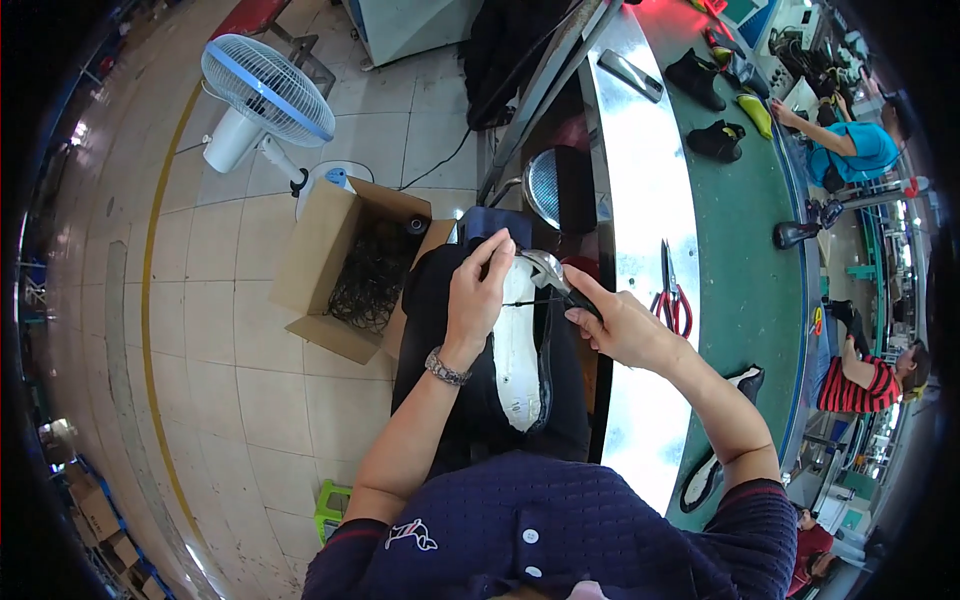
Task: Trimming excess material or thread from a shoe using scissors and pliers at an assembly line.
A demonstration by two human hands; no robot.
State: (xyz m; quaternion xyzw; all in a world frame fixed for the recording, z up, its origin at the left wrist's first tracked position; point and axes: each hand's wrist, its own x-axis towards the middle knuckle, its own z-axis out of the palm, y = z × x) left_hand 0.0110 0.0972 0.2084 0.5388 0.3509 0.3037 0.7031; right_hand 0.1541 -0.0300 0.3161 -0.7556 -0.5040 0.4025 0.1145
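Across my lap lies a shoe upper (518,360) with its white underside turned up and dark material around the edge. A thin black cord crosses it near the middle. My left hand (474,298) lies along the shoe's far left side, its fingers closed at the far end. In my right hand (625,325) is a pair of pincers (545,268), with a curved metal head and dark handles. Its head touches or hovers over the shoe's far right edge; I cannot tell which.
At the left stand a fan (265,95) and a cardboard box (325,270) of black cords. On my right, a metal ledge (650,180) bears red-handled scissors (670,295) and a phone (630,75). Beyond it, a green conveyor (745,260) carries several shoes; co-workers sit opposite.
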